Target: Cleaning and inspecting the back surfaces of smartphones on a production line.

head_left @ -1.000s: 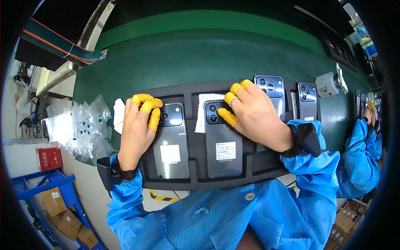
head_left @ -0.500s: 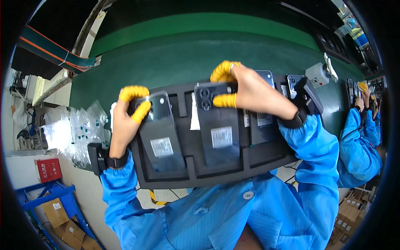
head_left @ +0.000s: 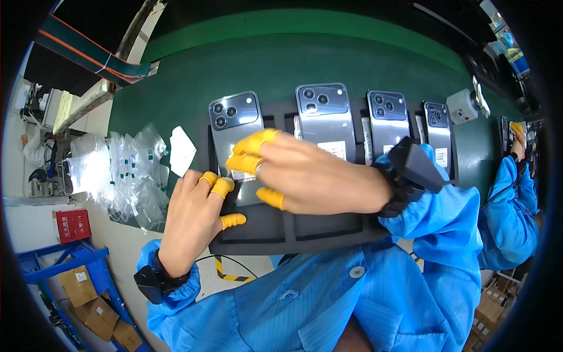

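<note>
Four dark gray phones are in a row along the black tray [head_left: 334,244], which lies on the green surface [head_left: 252,64], and their camera ends poke out past its far edge. The first phone [head_left: 237,117] is at the left end, then come the second phone [head_left: 325,120], the third phone [head_left: 389,122] and the fourth phone [head_left: 437,126] to its right. The right hand [head_left: 311,179] is over the low part of the first phone and hides some of its white label. Its fingers and thumb are apart, but it is a bit blurry, so I cannot tell if it grips the phone. The left hand [head_left: 196,211] is at the left side of the tray, by the low left side of the first phone. Its fingers are bent, and I cannot tell if they hold anything. Both hands have yellow covers [head_left: 256,142] on some fingers, and each wrist has a black band with a black box on it. A bit of white paper [head_left: 182,151] is just left of the tray. Left of that is a pile of see-through bags [head_left: 126,176]. A white bottle [head_left: 461,107] stands past the fourth phone. Far to the right, another person's blue sleeve [head_left: 507,205] shows.
</note>
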### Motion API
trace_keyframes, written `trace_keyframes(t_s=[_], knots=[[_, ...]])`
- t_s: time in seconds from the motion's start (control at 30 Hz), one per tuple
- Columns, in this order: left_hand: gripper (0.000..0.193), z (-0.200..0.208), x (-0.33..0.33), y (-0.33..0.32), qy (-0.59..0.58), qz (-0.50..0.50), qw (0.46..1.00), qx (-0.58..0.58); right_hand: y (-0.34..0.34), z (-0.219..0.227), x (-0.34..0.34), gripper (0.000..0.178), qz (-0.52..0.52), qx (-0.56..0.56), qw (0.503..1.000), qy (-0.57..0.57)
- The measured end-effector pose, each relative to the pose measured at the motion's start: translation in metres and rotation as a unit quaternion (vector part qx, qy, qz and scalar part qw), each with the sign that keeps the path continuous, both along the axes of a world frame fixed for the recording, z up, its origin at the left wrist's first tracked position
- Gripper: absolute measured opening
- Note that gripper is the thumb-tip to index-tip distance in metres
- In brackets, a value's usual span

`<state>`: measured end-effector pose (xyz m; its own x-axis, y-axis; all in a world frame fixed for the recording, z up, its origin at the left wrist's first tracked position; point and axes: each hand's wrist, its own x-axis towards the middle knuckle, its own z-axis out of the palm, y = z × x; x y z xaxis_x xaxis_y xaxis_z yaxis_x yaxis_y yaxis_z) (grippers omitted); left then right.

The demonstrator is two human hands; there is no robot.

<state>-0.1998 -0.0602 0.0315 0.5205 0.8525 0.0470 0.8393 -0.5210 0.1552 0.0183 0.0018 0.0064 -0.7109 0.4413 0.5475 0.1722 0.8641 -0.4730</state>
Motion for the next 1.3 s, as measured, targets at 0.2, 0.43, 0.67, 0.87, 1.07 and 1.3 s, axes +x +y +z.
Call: trace_keyframes(t_s=[0.2,0.43,0.67,0.87,1.07,1.3], knots=[[0.022,-0.002,-0.015,0.001,-0.014,-0.087,0.995,0.042,-0.008,-0.007,-0.018,0.031,0.012,-0.040,0.994,-0.103],[0.027,0.002,-0.015,-0.002,-0.087,-0.047,0.993,0.065,-0.012,-0.020,-0.026,0.029,-0.004,-0.010,0.999,-0.043],[0.033,0.009,0.004,-0.018,-0.106,-0.012,0.994,0.009,0.045,0.018,-0.002,0.015,-0.154,-0.295,0.943,0.010],[0.031,0.014,0.027,-0.003,-0.037,-0.013,0.999,-0.012,0.048,0.058,0.066,0.015,-0.218,0.089,0.946,0.224],[0.031,0.002,0.085,0.007,-0.032,-0.187,0.982,0.012,-0.027,0.001,0.087,0.027,-0.107,0.100,0.983,-0.109],[0.010,0.004,0.091,0.020,0.043,-0.253,0.966,0.021,-0.039,0.001,0.093,0.043,-0.099,-0.023,0.983,-0.150]])
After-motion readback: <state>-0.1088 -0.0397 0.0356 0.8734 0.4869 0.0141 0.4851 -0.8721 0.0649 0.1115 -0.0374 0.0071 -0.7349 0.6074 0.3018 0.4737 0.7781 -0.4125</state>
